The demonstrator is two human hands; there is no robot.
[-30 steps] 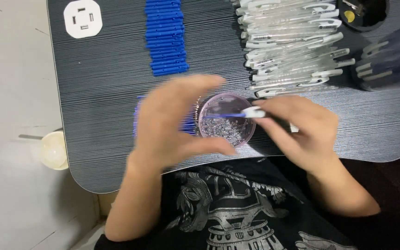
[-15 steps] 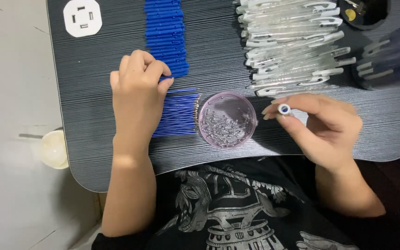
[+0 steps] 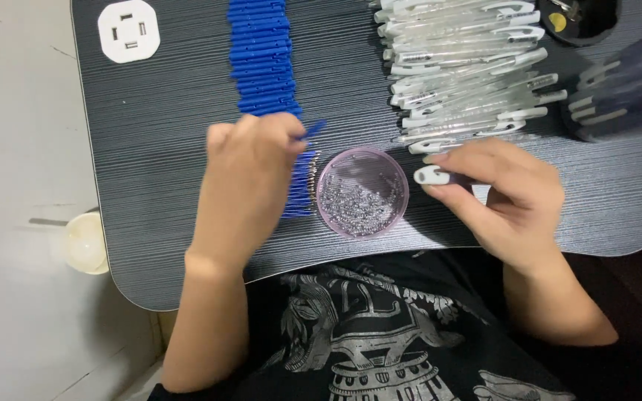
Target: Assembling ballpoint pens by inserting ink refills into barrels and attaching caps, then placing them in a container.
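Dark ribbed surface (image 3: 165,171) fills most of the head view, its rounded near edge curving just in front of the person's printed black shirt (image 3: 380,334); pale floor shows past its left edge, where a small cream cup (image 3: 87,241) sits just off the rim. Nearest the body, a round pink dish (image 3: 362,191) of tiny metal bits rests close to the near edge, between the two hands. Left hand (image 3: 250,189) lies just left of the dish, blurred, its grip pinched shut on a thin blue refill (image 3: 312,130) that sticks out at the fingertips; under and beside the hand a loose bunch of blue refills (image 3: 302,186) lies almost touching the dish. Right hand (image 3: 503,193) sits just right of the dish, fingers closed round a white pen barrel (image 3: 432,176), whose end points toward the dish. Bare surface lies open to the left of the left hand and to the right of the right hand, out to the right edge. Farther off, a neat row of blue refills (image 3: 261,52) runs to the far edge; a heap of clear-and-white pen barrels (image 3: 462,67) crowds the far right; a white socket plate (image 3: 128,30) sits at the far left corner.
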